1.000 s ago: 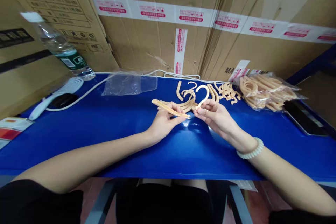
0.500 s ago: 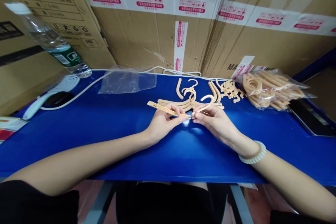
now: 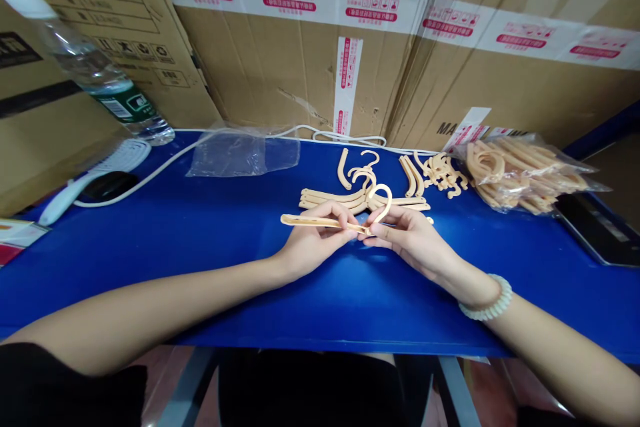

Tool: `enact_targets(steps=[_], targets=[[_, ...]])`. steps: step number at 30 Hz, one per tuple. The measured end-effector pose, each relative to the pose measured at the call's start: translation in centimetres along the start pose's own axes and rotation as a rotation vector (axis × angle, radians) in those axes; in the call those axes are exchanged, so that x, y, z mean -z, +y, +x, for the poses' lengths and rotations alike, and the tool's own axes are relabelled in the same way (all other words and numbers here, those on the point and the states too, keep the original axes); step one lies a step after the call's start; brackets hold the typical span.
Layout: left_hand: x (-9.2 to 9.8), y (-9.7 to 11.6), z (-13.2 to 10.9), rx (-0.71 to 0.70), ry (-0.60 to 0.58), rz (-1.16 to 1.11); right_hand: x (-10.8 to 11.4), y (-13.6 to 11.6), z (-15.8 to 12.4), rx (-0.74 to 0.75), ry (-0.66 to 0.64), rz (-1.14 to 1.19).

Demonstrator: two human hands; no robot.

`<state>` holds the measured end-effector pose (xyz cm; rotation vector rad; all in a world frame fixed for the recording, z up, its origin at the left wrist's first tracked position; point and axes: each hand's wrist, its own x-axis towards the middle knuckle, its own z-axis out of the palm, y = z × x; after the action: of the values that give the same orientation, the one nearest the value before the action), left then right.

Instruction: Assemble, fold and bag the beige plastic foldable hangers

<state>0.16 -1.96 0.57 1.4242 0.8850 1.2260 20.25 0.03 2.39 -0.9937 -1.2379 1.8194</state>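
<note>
My left hand (image 3: 313,243) pinches a beige plastic hanger arm (image 3: 305,221), its far end pointing left. Between the fingers of my right hand (image 3: 407,237) is a beige hanger hook (image 3: 386,199), its curve standing up above the thumb. The inner end of the arm and the base of the hook meet between my fingertips; how they fit together is partly hidden. Just behind my hands lie several assembled hangers (image 3: 330,199) on the blue table (image 3: 240,300). A single loose hanger arm (image 3: 343,169) lies farther back.
Loose hanger arms (image 3: 410,177) and a heap of hooks (image 3: 443,172) lie behind on the right, beside bagged hanger parts (image 3: 525,173) and a dark tablet-like device (image 3: 600,230). To the left are an empty plastic bag (image 3: 245,155), a bottle (image 3: 125,103), a hairbrush (image 3: 75,193) and a white cable (image 3: 170,170).
The hanger arm and the hook have come together, end to base. The hook has turned more upright, and the arm lies more level.
</note>
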Motion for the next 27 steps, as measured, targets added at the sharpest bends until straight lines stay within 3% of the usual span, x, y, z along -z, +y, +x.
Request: enact_targets(steps=[27], targets=[[-0.25,-0.23,-0.03,0.087,0.045,-0.013,-0.99,-0.01,-0.59,0.044,0.093,-0.074]])
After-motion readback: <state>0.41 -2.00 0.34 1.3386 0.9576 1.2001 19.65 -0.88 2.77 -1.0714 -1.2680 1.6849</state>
